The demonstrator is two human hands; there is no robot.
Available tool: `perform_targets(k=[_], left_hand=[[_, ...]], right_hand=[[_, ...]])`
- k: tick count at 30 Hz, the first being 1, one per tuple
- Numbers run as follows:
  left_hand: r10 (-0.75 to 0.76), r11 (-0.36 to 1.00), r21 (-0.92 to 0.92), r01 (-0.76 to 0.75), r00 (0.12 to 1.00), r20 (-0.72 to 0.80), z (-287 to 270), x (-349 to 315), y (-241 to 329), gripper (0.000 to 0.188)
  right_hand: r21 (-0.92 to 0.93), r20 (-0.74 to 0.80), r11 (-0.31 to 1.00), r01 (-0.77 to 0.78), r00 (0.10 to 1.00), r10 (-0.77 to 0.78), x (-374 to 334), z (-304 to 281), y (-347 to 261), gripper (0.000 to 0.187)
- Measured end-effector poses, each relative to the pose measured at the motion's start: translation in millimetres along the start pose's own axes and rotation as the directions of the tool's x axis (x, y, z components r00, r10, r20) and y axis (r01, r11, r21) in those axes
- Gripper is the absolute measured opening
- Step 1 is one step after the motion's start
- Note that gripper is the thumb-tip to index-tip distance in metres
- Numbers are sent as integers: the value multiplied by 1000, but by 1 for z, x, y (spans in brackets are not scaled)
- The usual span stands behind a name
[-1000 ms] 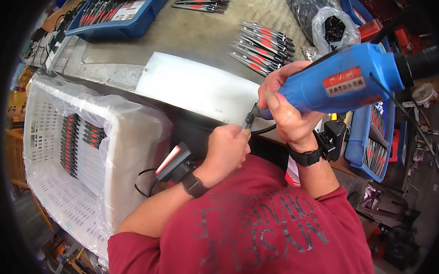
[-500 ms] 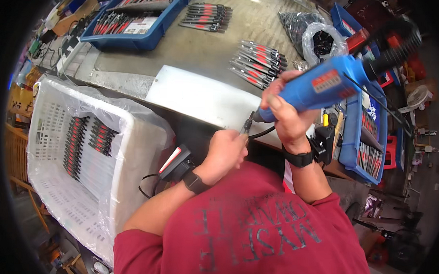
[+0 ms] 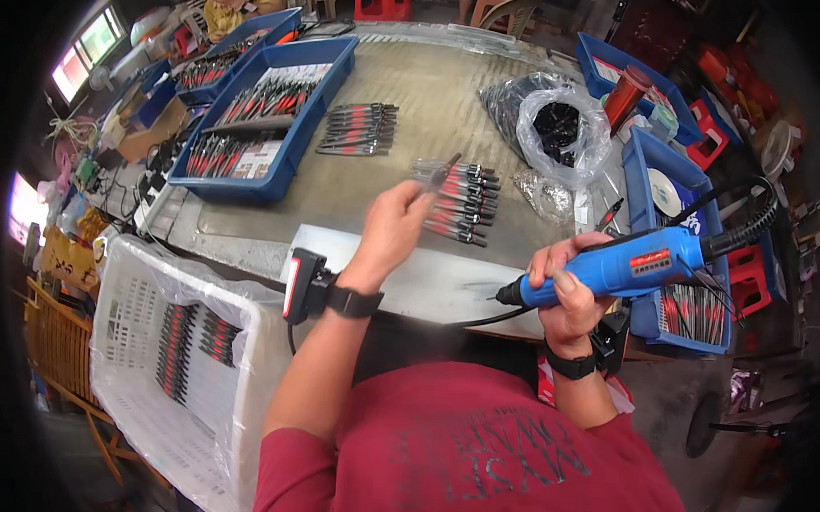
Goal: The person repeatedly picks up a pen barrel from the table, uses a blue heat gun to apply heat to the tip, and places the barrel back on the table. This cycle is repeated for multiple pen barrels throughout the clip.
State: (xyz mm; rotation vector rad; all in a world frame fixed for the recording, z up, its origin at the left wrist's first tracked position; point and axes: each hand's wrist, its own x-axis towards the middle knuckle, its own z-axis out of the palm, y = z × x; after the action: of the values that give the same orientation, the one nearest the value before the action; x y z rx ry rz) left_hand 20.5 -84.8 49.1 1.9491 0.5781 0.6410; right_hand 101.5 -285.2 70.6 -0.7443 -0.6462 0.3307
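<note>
My right hand point(image 3: 567, 298) grips a blue electric screwdriver point(image 3: 631, 265), its black nose pointing left over a white board point(image 3: 418, 279) at the table's near edge. My left hand point(image 3: 395, 224) is closed on a slim grey pen-shaped tool point(image 3: 444, 174) with a dark end, tilted up and smeared by motion. That hand is raised beside a row of similar silver, red and black pen-shaped tools point(image 3: 466, 204). A second group of such tools point(image 3: 358, 130) lies farther back to the left. Whether the screwdriver's bit is bare is hard to make out.
A plastic-lined white crate point(image 3: 252, 377) at the left holds rows of the tools. Blue trays point(image 3: 291, 175) stand back left and right. An open bag of black parts point(image 3: 563, 139) sits beyond the screwdriver, whose coiled cable point(image 3: 745, 233) trails right. Another person point(image 3: 229, 6) is far left.
My left hand has moved up and away from the screwdriver's tip, carrying the pen-shaped tool over the table. The screwdriver has shifted right and lower. The view now takes in more of the far table.
</note>
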Motion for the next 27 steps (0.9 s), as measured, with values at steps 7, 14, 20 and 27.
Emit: perform_targets(k=[7, 14, 20, 27], left_hand=[[355, 812, 467, -349, 932, 77, 18, 58, -18, 18], [369, 690, 574, -441, 897, 244, 35, 87, -40, 12], [391, 595, 605, -530, 848, 358, 48, 96, -46, 12], [390, 623, 583, -522, 853, 347, 57, 98, -44, 9]], right_hand=[[1, -7, 1000, -24, 1000, 24, -4, -15, -9, 49], [45, -34, 997, -66, 997, 68, -4, -22, -9, 51], [55, -49, 994, -90, 995, 93, -3, -24, -9, 51], [60, 35, 996, -71, 997, 69, -2, -27, -1, 52]])
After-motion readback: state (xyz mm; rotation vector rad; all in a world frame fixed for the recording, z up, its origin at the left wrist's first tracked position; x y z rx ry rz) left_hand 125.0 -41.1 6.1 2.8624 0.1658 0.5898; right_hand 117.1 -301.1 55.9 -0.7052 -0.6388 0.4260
